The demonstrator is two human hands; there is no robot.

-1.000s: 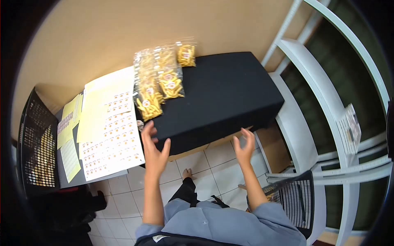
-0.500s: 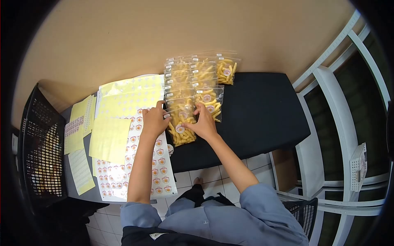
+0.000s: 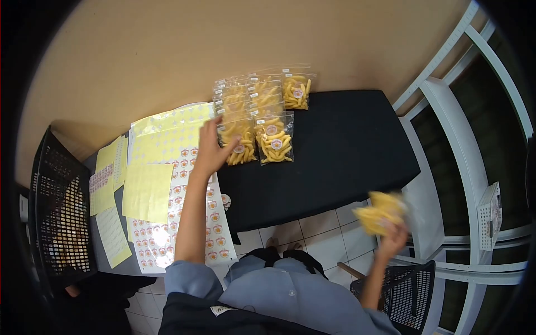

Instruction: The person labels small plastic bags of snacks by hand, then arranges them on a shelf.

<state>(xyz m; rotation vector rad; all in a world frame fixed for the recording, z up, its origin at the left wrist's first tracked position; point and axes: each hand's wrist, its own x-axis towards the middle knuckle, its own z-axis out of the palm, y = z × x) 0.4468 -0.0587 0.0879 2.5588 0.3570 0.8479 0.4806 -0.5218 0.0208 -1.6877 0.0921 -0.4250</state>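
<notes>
My right hand (image 3: 394, 241), held out past the table's front right edge, grips a clear bag of yellow stick snacks (image 3: 379, 215), smeared by motion. On the table my left hand (image 3: 210, 149) touches the left side of the front left snack bag (image 3: 241, 151), with thumb and fingers apart. Beside that bag lies another snack bag (image 3: 275, 144) bearing a round label. Behind them, overlapping rows of similar zip bags (image 3: 265, 97) reach back to the wall, and a single bag (image 3: 297, 92) lies at the back right.
Sheets of round stickers (image 3: 215, 223) and yellow backing sheets (image 3: 148, 192) cover the table's left side. A black perforated basket (image 3: 61, 212) stands at far left. At right are a black mesh chair (image 3: 410, 290), white shelving (image 3: 458, 134) and a small white basket (image 3: 489, 218).
My right hand has left the front left stack and swung right and toward me, carrying a snack bag off the table. My left hand stays by the stack, where the bag behind now shows.
</notes>
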